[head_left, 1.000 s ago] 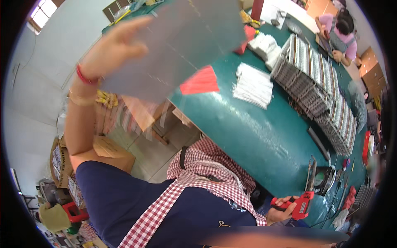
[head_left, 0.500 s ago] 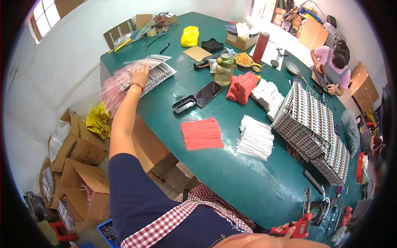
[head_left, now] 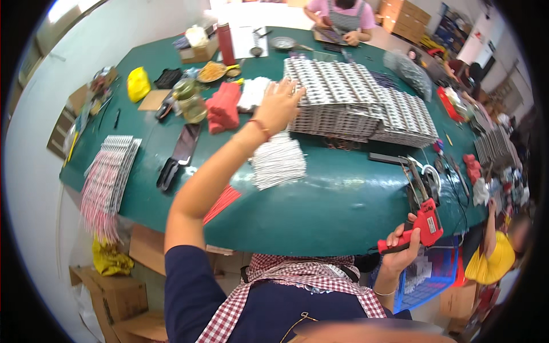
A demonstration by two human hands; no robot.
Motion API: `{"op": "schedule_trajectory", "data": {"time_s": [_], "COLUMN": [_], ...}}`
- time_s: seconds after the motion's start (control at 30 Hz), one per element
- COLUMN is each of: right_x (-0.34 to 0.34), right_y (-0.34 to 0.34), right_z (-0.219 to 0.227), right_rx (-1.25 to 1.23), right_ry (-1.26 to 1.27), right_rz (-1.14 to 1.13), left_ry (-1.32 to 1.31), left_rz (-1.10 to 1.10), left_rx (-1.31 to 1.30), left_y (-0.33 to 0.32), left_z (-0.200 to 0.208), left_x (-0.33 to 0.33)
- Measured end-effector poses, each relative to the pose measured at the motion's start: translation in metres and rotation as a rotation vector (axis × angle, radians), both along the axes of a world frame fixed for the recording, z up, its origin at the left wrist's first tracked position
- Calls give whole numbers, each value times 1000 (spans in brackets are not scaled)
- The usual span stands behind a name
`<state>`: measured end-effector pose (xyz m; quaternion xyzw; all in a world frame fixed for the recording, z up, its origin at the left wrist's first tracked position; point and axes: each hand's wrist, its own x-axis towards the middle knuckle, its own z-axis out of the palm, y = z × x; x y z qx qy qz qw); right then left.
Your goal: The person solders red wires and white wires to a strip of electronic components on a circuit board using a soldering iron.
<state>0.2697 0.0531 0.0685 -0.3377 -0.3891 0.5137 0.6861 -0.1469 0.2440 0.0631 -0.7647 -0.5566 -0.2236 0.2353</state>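
My left hand [head_left: 279,106] reaches over the table with its fingers spread, at the left end of a tall stack of white component boards [head_left: 337,86]. Whether the fingertips touch the stack, I cannot tell. Below that hand lies a bundle of white wires [head_left: 279,163]; red wires [head_left: 222,203] are partly hidden by my forearm. At the right table edge, my right hand [head_left: 401,247] grips a red pistol-shaped soldering gun [head_left: 428,223], its metal tip end pointing up and away. Several boards with red and white wires attached [head_left: 111,171] rest at the left edge.
A phone [head_left: 187,143], a green bottle [head_left: 189,103], a red bundle [head_left: 223,107] and a red flask [head_left: 225,44] stand or lie left of centre. Cables and tools crowd the right side. Across the table sits a person [head_left: 343,23]. A blue crate [head_left: 426,291] is below.
My left hand has left the wired boards at the left and moved right to the board stack. My right hand has lifted the soldering gun into fuller view. The view has turned right.
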Motion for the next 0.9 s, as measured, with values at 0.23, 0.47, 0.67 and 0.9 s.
{"op": "schedule_trajectory", "data": {"time_s": [0.23, 0.47, 0.67, 0.9], "right_x": [55, 84, 78, 77], "right_y": [-28, 5, 10, 4], "right_z": [-2, 1, -3, -29], "right_rx": [-1, 25, 73, -61], "right_ry": [74, 174, 237, 266], "right_rz": [-155, -159, 46, 193], "left_ry": [85, 182, 198, -66], "left_rz": [365, 220, 85, 30], "left_rx": [-332, -33, -62, -273], "left_y": [71, 6, -147, -302], "left_z": [6, 27, 34, 1], "left_x": [97, 95, 128, 191]}}
